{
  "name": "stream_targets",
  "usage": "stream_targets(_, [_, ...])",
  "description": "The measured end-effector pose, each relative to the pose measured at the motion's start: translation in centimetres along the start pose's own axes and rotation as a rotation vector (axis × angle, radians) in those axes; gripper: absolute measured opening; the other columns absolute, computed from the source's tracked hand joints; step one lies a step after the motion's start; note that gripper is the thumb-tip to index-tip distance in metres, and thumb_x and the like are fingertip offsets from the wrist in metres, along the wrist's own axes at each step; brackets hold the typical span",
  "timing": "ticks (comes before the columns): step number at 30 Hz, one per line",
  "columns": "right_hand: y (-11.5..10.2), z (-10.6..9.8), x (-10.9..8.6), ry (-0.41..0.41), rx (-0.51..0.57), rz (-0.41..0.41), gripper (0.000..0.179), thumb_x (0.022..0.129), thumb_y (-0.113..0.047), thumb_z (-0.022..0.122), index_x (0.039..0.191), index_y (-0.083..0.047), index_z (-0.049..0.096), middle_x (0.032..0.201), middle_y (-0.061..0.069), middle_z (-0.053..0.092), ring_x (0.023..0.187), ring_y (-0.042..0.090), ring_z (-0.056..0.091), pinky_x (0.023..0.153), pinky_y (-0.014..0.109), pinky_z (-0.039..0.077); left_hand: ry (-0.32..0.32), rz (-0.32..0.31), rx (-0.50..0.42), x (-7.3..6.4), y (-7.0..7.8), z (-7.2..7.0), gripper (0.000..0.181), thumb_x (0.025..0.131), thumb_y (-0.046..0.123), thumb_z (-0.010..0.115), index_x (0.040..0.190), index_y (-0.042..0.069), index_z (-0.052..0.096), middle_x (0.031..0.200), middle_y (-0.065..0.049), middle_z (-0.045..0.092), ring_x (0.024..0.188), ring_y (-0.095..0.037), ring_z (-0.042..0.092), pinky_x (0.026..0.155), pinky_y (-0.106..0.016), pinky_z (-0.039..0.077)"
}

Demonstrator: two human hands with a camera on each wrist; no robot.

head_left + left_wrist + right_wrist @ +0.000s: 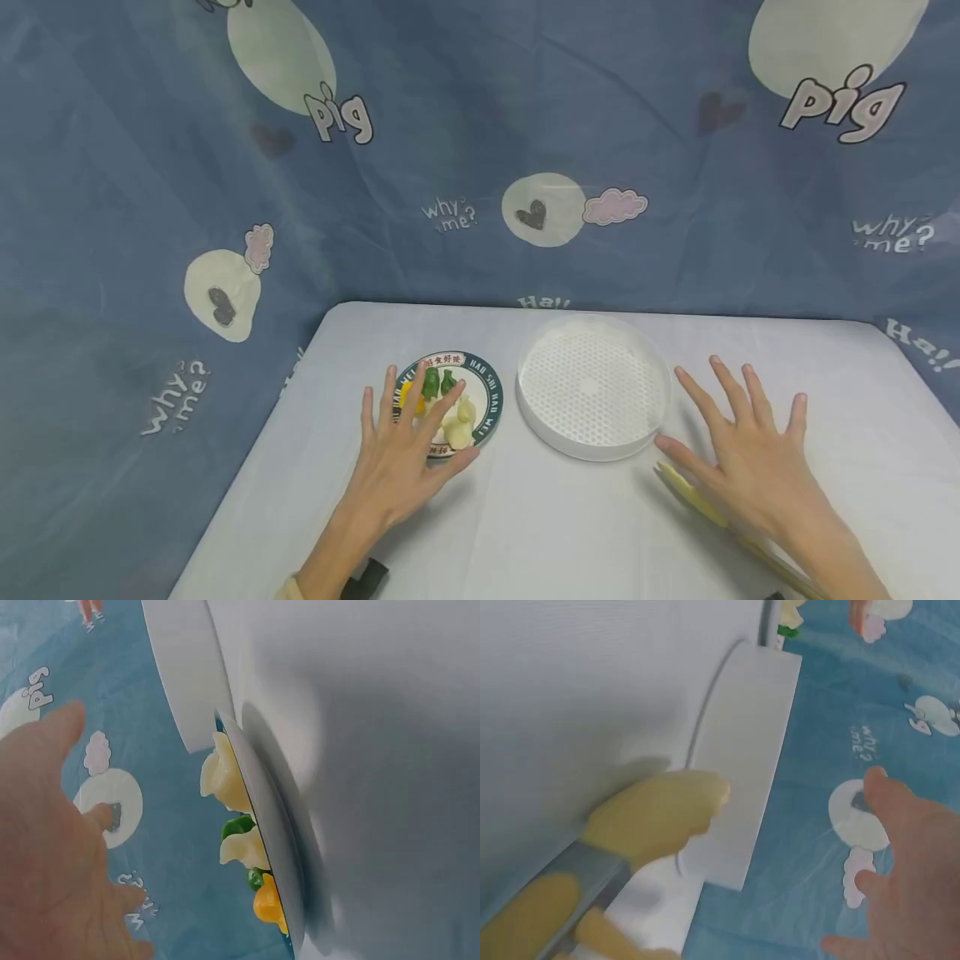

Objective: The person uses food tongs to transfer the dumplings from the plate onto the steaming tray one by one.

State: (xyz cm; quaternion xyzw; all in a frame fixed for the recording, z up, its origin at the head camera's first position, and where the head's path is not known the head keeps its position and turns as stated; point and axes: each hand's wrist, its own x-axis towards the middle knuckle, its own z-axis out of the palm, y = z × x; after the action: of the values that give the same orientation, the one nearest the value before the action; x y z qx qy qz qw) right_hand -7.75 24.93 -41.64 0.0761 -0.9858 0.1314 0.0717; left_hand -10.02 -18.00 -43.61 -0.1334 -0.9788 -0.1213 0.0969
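My left hand [401, 467] hovers with fingers spread over the near left side of a green-rimmed plate [492, 392]. On the plate lie pale dumpling-shaped pieces [459, 432], small green peppers [431, 383] and a yellow pepper-like piece [268, 901], partly hidden by my fingers in the head view. To the right, my right hand [757, 467] is also spread and holds nothing. Beneath it are tongs [697, 496] with yellow scalloped tips and a metal arm [592, 874]. Between the hands sits a round white steamer tray [592, 375] with a perforated base.
A white-covered table [562, 533] carries everything. Behind it and along the left hangs a blue printed cloth [420, 275]. The tray stands near the table's back edge, just right of the plate. A dark strap [365, 577] shows at my left wrist.
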Motion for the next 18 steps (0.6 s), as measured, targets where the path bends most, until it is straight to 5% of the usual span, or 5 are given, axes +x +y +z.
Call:
stream_targets(3, [0.8,0.1,-0.6,-0.01,0.014,0.016,0.091,0.101,-0.067,0.06,0.174,-0.034,0.016,0.179,0.021,0.019,0.165,0.054,0.007,0.119,0.098,-0.006,0.0,-0.046,-0.064,0.0,0.0,-0.2,0.079,0.098,0.069,0.065,0.167,0.044,0.036,0.179,-0.015,0.026,0.165,-0.056,0.016,0.133,-0.083,0.014])
stream_targets(7, [2.3,0.4,-1.7,-0.056,0.04,0.052,0.089,0.102,-0.063,0.063,0.173,-0.029,0.021,0.172,0.029,0.027,0.16,0.06,0.014,0.117,0.099,0.001,-0.004,-0.189,-0.247,-0.6,0.0,-0.7,0.065,0.102,0.048,0.07,0.16,0.029,0.049,0.173,-0.022,0.037,0.155,-0.057,0.039,0.127,-0.084,0.031])
stream_targets(14, [4.8,0.7,-4.3,-0.138,-0.012,0.111,0.092,0.1,-0.067,0.064,0.167,-0.012,0.034,0.159,0.037,0.041,0.137,0.065,0.047,0.095,0.09,0.043,-0.047,-0.425,-0.455,-2.0,-0.8,-1.6,0.06,0.106,0.042,0.066,0.161,0.025,0.046,0.175,-0.024,0.026,0.157,-0.055,0.036,0.126,-0.081,0.037])
stream_targets(18, [6.0,0.9,-5.5,-0.23,-0.022,0.167,0.106,0.098,-0.073,0.062,0.164,0.004,0.031,0.152,0.041,0.045,0.126,0.068,0.054,0.085,0.086,0.051,-0.08,-0.492,-0.597,-2.4,-1.4,-1.6,0.065,0.107,0.037,0.065,0.165,0.02,0.039,0.174,-0.03,0.022,0.156,-0.055,0.037,0.13,-0.071,0.041])
